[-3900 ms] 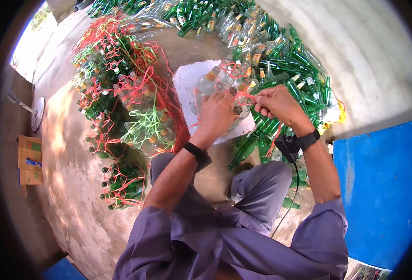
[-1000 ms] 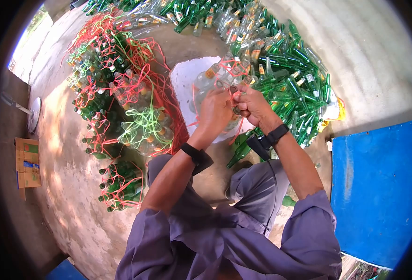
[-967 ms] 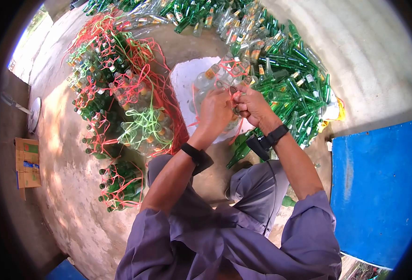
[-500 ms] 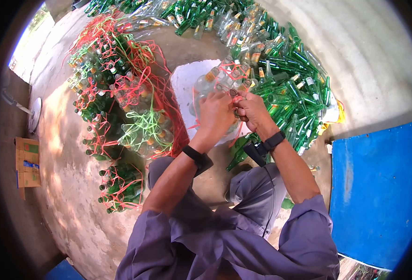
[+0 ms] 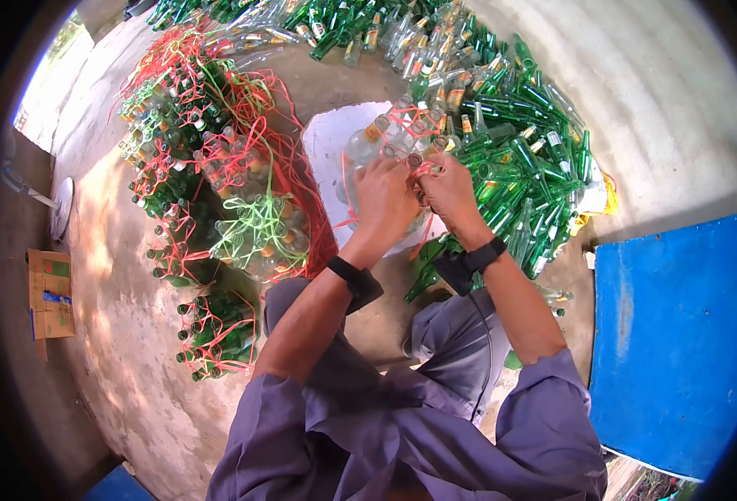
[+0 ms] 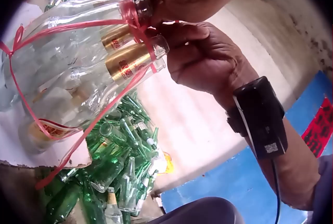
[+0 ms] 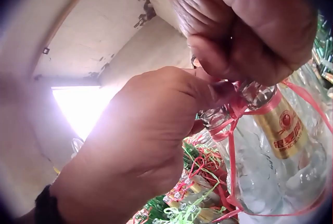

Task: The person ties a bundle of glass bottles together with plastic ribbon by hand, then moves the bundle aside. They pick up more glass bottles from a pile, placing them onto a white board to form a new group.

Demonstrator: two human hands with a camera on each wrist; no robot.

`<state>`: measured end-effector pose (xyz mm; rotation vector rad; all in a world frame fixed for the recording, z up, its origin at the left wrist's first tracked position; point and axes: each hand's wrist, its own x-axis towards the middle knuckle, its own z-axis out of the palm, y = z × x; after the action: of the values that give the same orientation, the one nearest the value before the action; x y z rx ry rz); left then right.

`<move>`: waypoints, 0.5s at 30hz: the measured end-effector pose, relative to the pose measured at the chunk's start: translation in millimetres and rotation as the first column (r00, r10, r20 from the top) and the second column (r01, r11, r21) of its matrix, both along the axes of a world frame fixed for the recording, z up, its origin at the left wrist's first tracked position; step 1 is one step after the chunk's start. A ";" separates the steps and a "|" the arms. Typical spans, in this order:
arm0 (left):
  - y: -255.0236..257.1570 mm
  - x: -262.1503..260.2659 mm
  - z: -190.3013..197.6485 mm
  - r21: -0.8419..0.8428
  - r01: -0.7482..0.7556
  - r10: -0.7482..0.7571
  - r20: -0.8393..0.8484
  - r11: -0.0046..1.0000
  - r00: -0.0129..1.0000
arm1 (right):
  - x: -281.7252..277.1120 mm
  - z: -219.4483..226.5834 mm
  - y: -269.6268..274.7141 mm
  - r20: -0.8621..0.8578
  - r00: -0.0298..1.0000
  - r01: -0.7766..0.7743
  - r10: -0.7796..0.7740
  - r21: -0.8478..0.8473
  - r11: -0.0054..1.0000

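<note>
Clear glass bottles (image 5: 360, 149), gold-labelled at the neck, stand bunched on a white board (image 5: 325, 142). Red plastic twine (image 6: 67, 25) loops round their necks, and one loose end (image 6: 52, 177) hangs down in the left wrist view. My left hand (image 5: 385, 200) pinches the twine at the nearest bottle necks, its fingertips partly hidden. Right beside it, my right hand (image 5: 452, 199) grips the same twine with curled fingers. In the right wrist view both hands meet over the bottle mouths (image 7: 257, 95), twine wrapped tight below the rims.
Loose green bottles (image 5: 510, 171) are heaped to the right and at the back. Tied bottle bundles (image 5: 264, 230) with red and green twine fill the left side. A blue panel (image 5: 677, 334) stands at right, a cardboard box (image 5: 51, 292) at far left.
Since the oldest frame, my right hand has come in leftward, from drawing the twine out to the side to the bottle necks beside my left hand. Lately it has shifted only slightly.
</note>
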<state>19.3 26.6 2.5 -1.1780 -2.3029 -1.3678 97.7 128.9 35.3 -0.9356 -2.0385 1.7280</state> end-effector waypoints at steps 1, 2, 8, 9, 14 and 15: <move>0.0 0.2 -0.2 0.000 0.000 0.000 0.000 1.000 1.000 | 1.5 -6.4 -0.7 -0.041 0.997 0.080 -0.070 0.337 0.938; -0.1 0.5 -0.5 -0.009 -0.008 0.008 0.016 1.000 1.000 | 4.0 -12.2 -0.8 -0.103 0.987 0.159 -0.122 0.631 0.759; -1.5 -1.3 -0.3 -0.011 0.014 -0.013 0.111 1.000 0.994 | 20.9 -2.5 -16.2 0.013 0.999 0.012 -0.031 0.719 0.695; -1.5 -1.7 -1.0 -0.016 0.029 -0.027 0.130 0.999 0.991 | 20.2 -2.8 -16.9 0.014 0.999 0.012 -0.032 0.718 0.696; -1.3 -3.6 -3.8 0.007 0.015 -0.016 0.140 1.000 0.990 | 10.8 -3.6 -9.6 0.039 0.999 -0.052 0.033 0.776 0.628; -1.4 -4.4 -4.5 0.006 0.023 -0.023 0.152 1.000 0.988 | 9.5 -0.2 -8.8 0.039 0.999 -0.052 0.034 0.777 0.628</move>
<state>15.0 25.2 -2.0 -1.1391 -2.3937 -1.5196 107.2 120.1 35.1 -0.5887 -2.4693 0.6446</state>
